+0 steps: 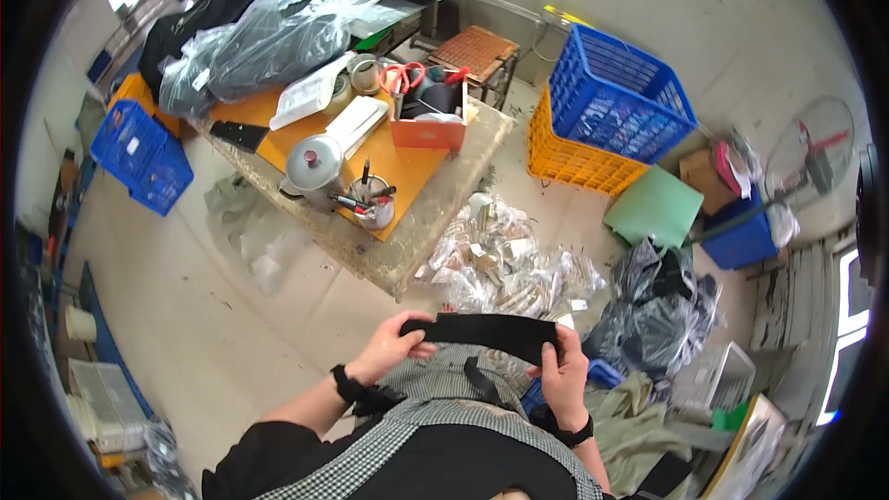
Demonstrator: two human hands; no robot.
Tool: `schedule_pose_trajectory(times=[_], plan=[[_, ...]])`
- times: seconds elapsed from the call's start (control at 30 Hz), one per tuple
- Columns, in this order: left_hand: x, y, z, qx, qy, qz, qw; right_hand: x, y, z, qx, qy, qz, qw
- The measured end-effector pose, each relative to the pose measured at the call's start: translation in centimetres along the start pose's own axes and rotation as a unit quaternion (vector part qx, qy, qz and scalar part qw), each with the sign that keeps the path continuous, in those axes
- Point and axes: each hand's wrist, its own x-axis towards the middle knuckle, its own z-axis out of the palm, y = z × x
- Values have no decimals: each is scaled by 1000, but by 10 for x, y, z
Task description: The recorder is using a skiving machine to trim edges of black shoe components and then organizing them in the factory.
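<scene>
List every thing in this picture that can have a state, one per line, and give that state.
black fabric strip: stretched between both hands
left hand: gripping the strip's end
right hand: gripping the other end
metal pot: lid on
blue crate: stacked on the orange crate
scissors: standing in an orange box

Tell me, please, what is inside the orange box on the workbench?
The orange box holds red-handled scissors and a dark, rounded item beside them. Its front wall hides whatever lies lower down.
</scene>
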Motion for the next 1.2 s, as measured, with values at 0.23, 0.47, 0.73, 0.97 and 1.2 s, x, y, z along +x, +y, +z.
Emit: schedule_pose_trajectory(times=[0.23,0.47,0.73,0.97,1.2], plan=[[85,90,18,31,-81,56,995,123,-33,-35,3,32,-9,999],[119,108,5,72,-71,95,990,227,-44,-33,-1,-90,46,995],[164,130,30,120,23,134,983,377,-44,-23,-73,-256,-6,964],[283,168,108,35,91,123,988,530,-3,-83,9,-321,24,947],[434,277,217,91,94,78,988,694,5,-204,7,-288,68,955]])
